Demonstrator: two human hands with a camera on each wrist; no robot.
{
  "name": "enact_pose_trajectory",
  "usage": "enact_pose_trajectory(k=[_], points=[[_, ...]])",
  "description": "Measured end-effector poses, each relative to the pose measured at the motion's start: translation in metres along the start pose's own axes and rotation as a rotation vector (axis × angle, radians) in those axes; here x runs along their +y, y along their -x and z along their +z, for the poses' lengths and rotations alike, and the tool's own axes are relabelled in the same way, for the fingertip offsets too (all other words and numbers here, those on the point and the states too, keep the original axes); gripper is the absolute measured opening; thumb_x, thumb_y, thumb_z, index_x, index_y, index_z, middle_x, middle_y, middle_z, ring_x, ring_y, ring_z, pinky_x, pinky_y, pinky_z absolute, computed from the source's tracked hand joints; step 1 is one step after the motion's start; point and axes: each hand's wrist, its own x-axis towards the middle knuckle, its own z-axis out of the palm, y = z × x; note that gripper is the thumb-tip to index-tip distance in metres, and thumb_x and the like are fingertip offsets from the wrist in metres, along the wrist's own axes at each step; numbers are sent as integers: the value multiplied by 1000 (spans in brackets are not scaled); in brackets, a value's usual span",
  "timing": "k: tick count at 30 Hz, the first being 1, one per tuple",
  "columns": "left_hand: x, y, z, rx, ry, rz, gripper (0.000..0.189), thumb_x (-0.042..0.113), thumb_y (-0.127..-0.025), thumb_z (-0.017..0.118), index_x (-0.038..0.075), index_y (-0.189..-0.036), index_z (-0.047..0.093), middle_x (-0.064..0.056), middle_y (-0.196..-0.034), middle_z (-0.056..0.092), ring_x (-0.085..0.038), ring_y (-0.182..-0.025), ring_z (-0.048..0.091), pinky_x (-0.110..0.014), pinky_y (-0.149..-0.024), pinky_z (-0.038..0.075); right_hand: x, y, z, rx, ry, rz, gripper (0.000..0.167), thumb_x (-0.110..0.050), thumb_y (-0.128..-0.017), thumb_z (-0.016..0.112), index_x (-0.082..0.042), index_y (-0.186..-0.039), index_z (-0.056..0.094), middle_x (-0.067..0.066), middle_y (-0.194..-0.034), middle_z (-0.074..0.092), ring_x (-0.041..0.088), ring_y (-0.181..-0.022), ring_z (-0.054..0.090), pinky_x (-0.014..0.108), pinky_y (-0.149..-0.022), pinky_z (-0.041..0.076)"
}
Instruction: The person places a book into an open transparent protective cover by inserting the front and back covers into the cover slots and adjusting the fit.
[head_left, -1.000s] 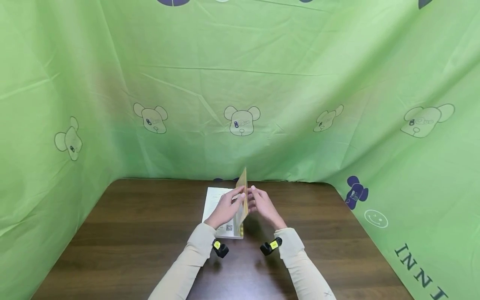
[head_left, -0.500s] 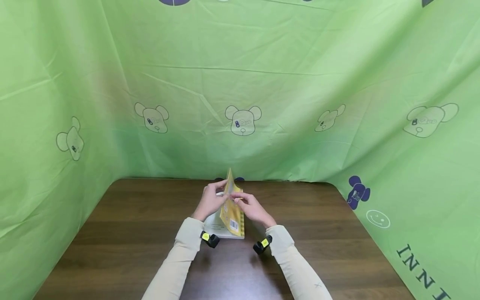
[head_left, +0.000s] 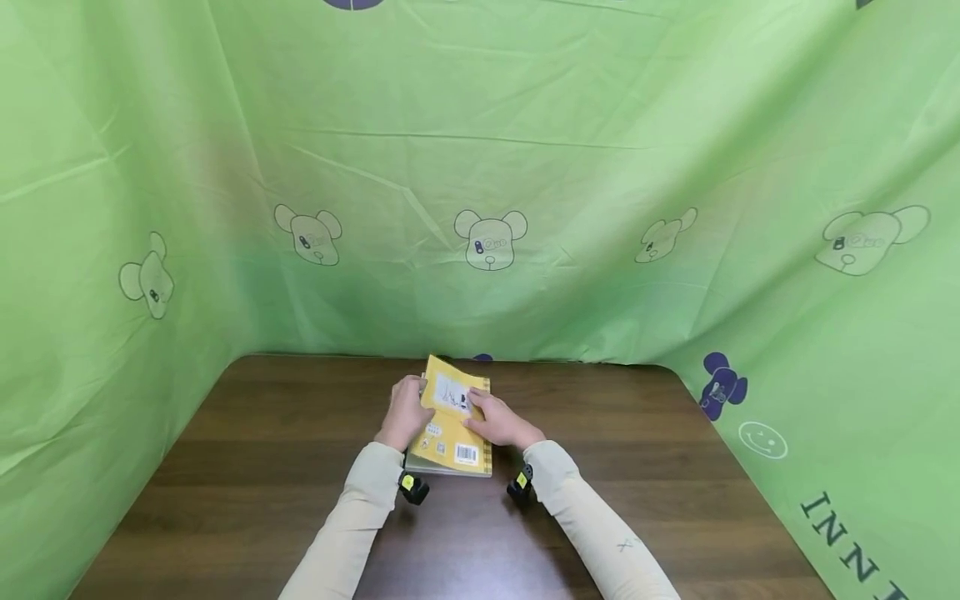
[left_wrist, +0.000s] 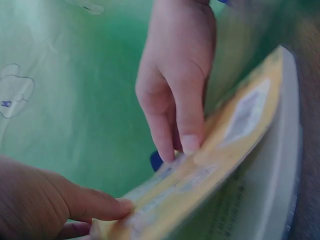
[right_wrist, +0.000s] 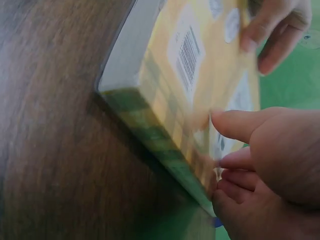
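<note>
A thick book (head_left: 448, 442) with a yellow back cover and a checked spine lies on the table, its cover slightly lifted at the left. My left hand (head_left: 405, 413) pinches the cover's outer edge, thumb on top; its other fingers are mostly hidden beneath. In the left wrist view, a gap shows between the cover (left_wrist: 200, 175) and the printed page under it. My right hand (head_left: 501, 420) touches the cover near the spine with its thumb and fingertips. The right wrist view shows the spine (right_wrist: 150, 135) and a barcode (right_wrist: 187, 57) on the cover.
The brown wooden table (head_left: 300, 500) extends around the book. A green cloth (head_left: 570, 167) with bear-head prints hangs behind and along both sides. A black wrist camera (head_left: 414, 487) sits below the left hand, another (head_left: 521, 483) below the right.
The cover has swung from upright down to the left, nearly onto the pages. My left hand has moved left with it, and my right hand has come over onto the cover.
</note>
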Motion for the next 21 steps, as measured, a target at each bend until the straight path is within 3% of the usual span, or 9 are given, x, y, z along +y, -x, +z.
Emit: enact_pose_trajectory(k=[4, 11, 21], points=[[-9, 1, 3, 15, -57, -5, 48, -5, -74, 84, -15, -118, 67, -29, -119, 68, -42, -112, 65, -50, -99, 54, 0, 1, -1, -24, 20, 18, 65, -20, -101, 63, 10, -151, 36, 25, -163, 30, 41, -150, 32, 47, -123, 30], [-18, 5, 8, -55, -85, -74, 28, 0, -79, 83, -10, -103, 74, -24, -98, 72, -32, -88, 66, -45, -85, 59, 0, 5, -4, -66, 4, 12, 67, -19, -99, 66, 13, -150, 36, 26, -163, 29, 44, -149, 31, 51, -123, 29], [-23, 8, 18, -68, -34, -127, 48, 7, -84, 82, -17, -121, 64, -33, -120, 64, -45, -113, 62, -53, -97, 54, 4, 6, -10, -79, -12, -9, 68, -20, -98, 68, 12, -150, 38, 27, -162, 30, 43, -149, 31, 49, -123, 29]])
